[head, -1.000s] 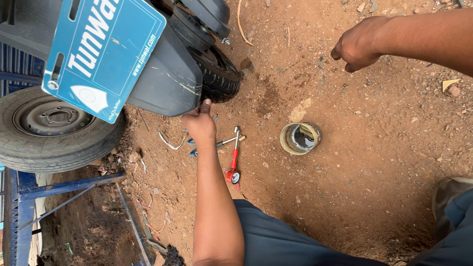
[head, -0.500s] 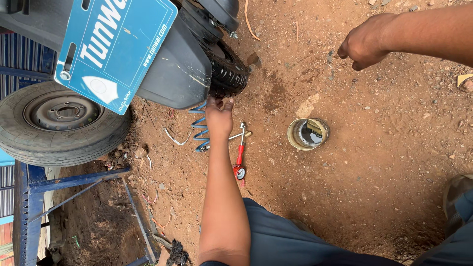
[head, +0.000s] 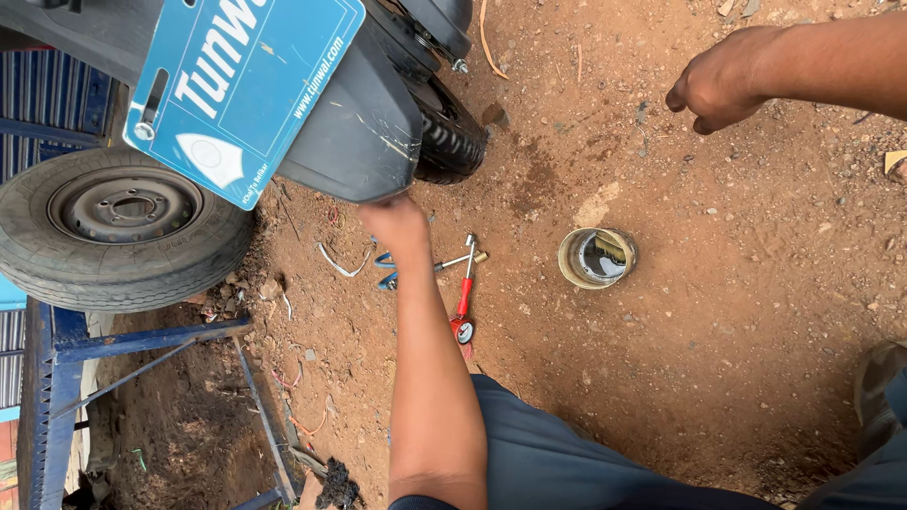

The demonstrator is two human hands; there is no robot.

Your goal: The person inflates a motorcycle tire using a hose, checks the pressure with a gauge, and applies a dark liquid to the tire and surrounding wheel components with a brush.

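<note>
Since half a second ago, the left hand (head: 397, 219) has been pushed up under the dark scooter body (head: 354, 142), beside the small black tyre (head: 452, 142). Its fingers are hidden there, so whether anything is held cannot be told. The right hand (head: 723, 80) is kept curled shut in the air, with nothing in it. A red-handled tool (head: 464, 297) and a round tin (head: 595, 257) are left on the dirt

Left hand (head: 397, 222), centre-left of frame: forearm extends straight up from the lower edge, fingertips hidden, so its closure cannot be judged. Right hand (head: 720, 80), upper right: arm enters from the right edge, fingers curled into a loose fist, holding nothing.
</note>
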